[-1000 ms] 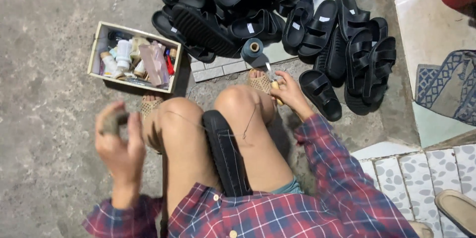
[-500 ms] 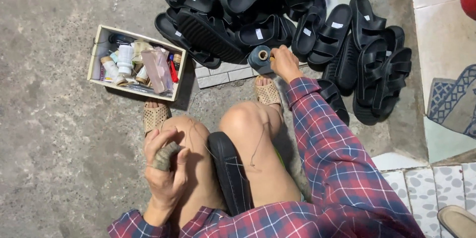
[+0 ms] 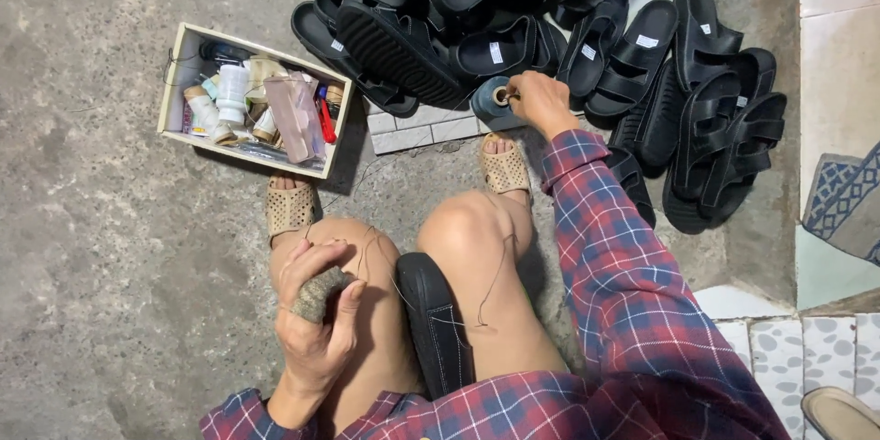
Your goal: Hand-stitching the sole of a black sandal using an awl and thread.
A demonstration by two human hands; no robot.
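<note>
left hand (image 3: 316, 316): curling closed by the left knee
right hand (image 3: 541, 101): reaching forward, arm extended, fingers gripping

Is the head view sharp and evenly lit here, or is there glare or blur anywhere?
Head view: soft, even daylight, no glare; faint shadow beside the cardboard box. Left hand, right hand at the thread spool and the black sandals look sharp; slight wide-angle stretch at the edges.

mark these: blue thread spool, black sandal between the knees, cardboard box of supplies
blue thread spool (image 3: 492, 103), head view, its side wall beside the right hand
black rubber sandal between the knees (image 3: 436, 325), head view, middle of its sole edge
open cardboard box of supplies (image 3: 171, 92), head view, left wall
</note>
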